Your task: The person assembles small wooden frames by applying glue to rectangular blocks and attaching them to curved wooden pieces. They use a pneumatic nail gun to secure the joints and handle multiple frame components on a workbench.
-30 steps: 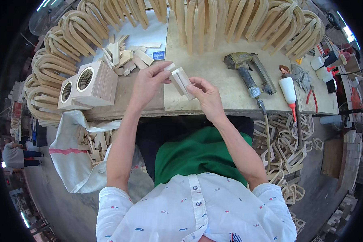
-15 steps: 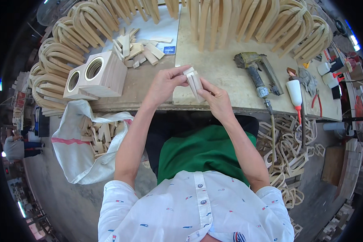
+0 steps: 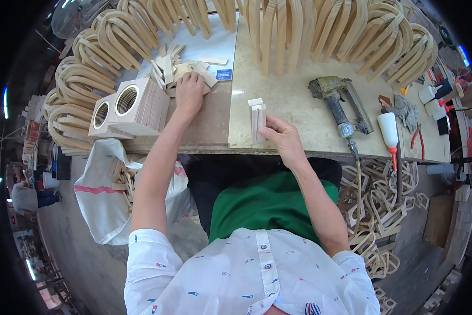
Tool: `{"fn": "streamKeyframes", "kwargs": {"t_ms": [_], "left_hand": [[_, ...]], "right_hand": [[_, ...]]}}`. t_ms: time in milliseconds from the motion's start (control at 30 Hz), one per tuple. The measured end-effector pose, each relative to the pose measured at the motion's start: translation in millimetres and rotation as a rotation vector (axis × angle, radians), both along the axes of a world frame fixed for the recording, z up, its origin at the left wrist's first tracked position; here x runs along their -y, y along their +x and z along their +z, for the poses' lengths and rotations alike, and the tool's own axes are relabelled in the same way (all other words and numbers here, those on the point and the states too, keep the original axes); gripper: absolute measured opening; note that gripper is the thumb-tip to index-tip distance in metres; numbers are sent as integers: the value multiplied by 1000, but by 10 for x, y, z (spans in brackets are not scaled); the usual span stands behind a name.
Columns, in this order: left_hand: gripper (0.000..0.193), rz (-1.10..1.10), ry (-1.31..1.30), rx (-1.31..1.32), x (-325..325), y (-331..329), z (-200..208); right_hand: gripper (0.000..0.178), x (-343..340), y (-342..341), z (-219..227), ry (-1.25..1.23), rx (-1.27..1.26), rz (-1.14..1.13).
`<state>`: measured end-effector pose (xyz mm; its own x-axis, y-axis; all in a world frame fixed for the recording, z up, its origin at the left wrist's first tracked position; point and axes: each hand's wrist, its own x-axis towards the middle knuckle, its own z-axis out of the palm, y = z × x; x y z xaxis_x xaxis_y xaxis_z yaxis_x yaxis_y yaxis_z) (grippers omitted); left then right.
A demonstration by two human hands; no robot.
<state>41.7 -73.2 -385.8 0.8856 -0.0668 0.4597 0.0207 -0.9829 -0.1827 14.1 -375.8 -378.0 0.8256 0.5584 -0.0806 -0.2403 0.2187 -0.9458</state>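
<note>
My right hand (image 3: 284, 137) pinches a short bundle of pale wood strips (image 3: 257, 122) between thumb and fingers. It holds the bundle upright just above the front of the bench. My left hand (image 3: 189, 94) is over the near side of a loose pile of small wood offcuts (image 3: 165, 68), back of the hand up. Its fingers curl down among the pieces, and the fingertips are hidden, so what they grip cannot be made out.
Stacked blocks with round holes (image 3: 141, 113) stand left on the bench (image 3: 294, 105). Curved wooden frames (image 3: 126, 37) ring its back edge. A nail gun (image 3: 337, 102), a glue bottle (image 3: 387, 128) and pliers (image 3: 417, 140) lie right. Below left hangs a white sack (image 3: 102, 210) of offcuts.
My left hand has let go of the bundle and moved left and away from me to the offcut pile. My right hand keeps the bundle, now held more upright.
</note>
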Motion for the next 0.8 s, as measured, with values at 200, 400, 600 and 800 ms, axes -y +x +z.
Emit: {"fn": "streamKeyframes", "kwargs": {"t_ms": [200,400,600,800], "left_hand": [[20,-174,-514,122,220,-256,206],[21,-245,-1193,112,733,-741,281],[36,-158,-1551,142,1165,-859,299],[59,-127,-1828,204,1392,-813,218]], "right_hand": [[39,-16,-13,-36,87,-63,-4],[42,-148,-28,-31,166,-127,56],[33,-246,-125,10,117,-86,-4],[33,-235,-148,98,-36,27,-115]]}}
